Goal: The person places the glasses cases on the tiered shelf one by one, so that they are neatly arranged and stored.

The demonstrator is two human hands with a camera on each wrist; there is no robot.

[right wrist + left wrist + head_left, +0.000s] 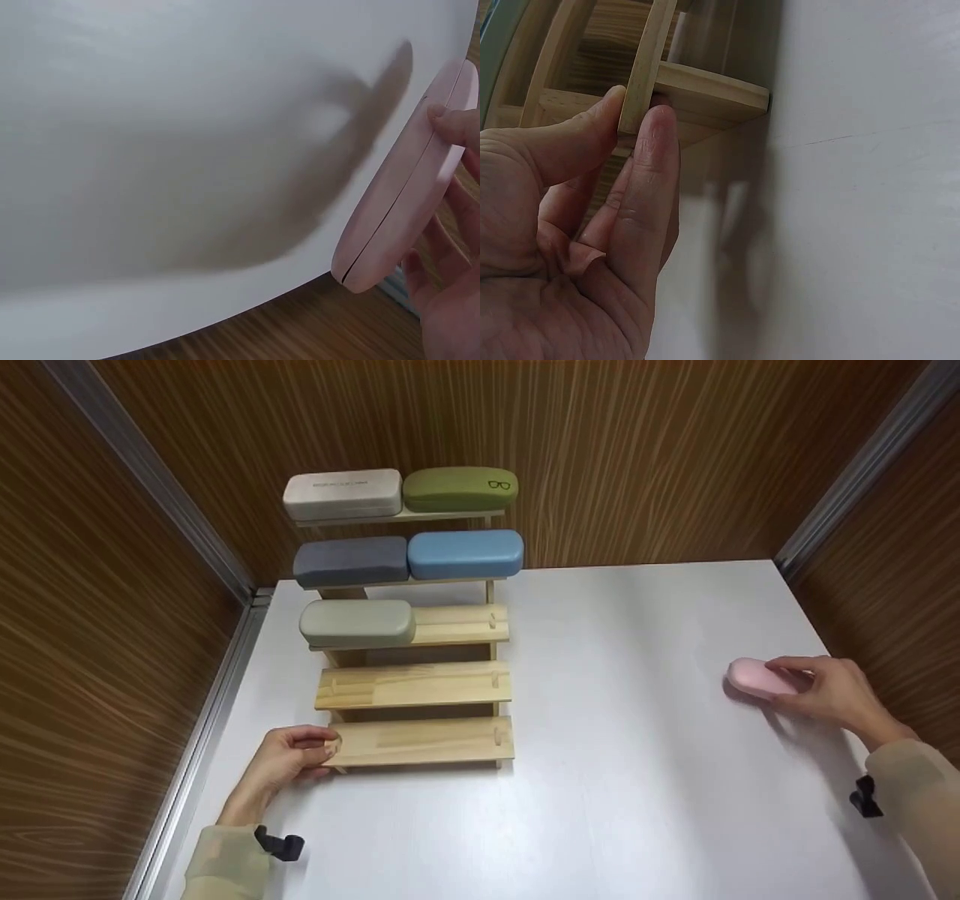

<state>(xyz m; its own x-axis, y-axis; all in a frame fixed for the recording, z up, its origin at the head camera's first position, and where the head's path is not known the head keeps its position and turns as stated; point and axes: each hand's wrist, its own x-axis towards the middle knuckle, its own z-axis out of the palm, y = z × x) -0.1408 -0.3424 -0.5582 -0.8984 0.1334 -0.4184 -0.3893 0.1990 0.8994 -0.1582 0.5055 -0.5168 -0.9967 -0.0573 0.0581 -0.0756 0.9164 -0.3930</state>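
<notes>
Pink glasses case (757,678), closed, lying on white table, wooden stepped rack (420,712) upright at left

The middle of the table (622,750) lies bare between the stepped wooden rack (420,690) at the left and the pink case (757,678) near the right edge. On the rack, the two nearest steps and the right half of the third are free; five cases fill the rest. Wood-panelled walls (675,457) close the far, left and right sides.
</notes>
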